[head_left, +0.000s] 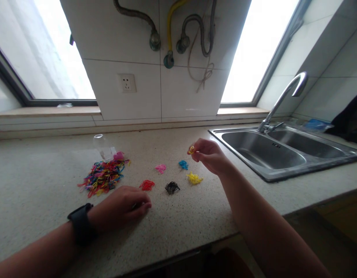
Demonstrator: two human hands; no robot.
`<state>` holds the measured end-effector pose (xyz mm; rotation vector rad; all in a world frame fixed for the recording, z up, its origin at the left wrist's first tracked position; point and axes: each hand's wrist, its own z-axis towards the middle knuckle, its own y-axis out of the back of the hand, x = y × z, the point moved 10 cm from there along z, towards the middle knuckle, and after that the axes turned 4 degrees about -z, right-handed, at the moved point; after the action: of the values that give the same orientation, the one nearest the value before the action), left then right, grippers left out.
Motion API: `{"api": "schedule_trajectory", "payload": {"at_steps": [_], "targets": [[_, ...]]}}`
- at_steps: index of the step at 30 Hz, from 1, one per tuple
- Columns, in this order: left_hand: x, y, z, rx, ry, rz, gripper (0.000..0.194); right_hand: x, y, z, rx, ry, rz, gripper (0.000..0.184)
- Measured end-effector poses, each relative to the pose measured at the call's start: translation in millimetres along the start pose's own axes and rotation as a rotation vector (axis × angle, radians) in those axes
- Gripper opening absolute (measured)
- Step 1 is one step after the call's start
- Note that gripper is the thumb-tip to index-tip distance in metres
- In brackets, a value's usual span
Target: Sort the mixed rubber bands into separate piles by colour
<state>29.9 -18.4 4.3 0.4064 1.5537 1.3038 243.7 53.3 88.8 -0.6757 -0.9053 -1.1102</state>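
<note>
The right hand (210, 154), fingers clamped on a small yellow band (191, 150), is above the worktop (184, 220) — the yellow pile (194, 178) lies nearer the person, the blue pile (183, 165) just left. The band's long axis is unclear. The left hand (120, 204), fingers curled, rests beside the red pile (147, 185) — whether it grips anything is hidden.

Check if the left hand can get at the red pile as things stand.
Likely yes: the left hand is right by the red pile, and nothing visible stands between them.
</note>
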Motion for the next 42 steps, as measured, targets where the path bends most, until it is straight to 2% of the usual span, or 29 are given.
{"api": "schedule_trajectory", "payload": {"at_steps": [11,15,18,21,27,33,42], "targets": [[-2.5,3.6,-0.7,-0.029,-0.021,-0.01,0.025,-0.6,0.5,-0.4,0.011,0.009,-0.035,0.017],[-3.4,5.1,-1.0,-0.043,-0.026,-0.019,0.025,3.9,9.4,-2.1,0.041,-0.019,-0.204,0.015],[-1.5,3.3,-1.3,-0.031,-0.019,-0.021,0.023,-1.3,16.3,-6.4,0.155,-0.102,-0.454,0.015],[0.3,2.2,-1.3,-0.023,-0.013,-0.029,0.022,-18.2,22.9,-13.5,0.302,-0.198,-0.657,0.015],[1.2,0.5,-1.0,-0.002,-0.009,-0.024,0.023,-49.0,31.2,-23.4,0.465,-0.325,-0.823,0.025],[0.8,-0.5,-2.3,0.0,-0.022,-0.018,0.022,-56.8,25.0,-28.4,0.564,-0.365,-0.841,0.023],[-2.0,2.7,-0.8,-0.033,-0.033,-0.012,0.025,-65.6,26.9,-32.9,0.574,-0.474,-0.766,0.03]]}}
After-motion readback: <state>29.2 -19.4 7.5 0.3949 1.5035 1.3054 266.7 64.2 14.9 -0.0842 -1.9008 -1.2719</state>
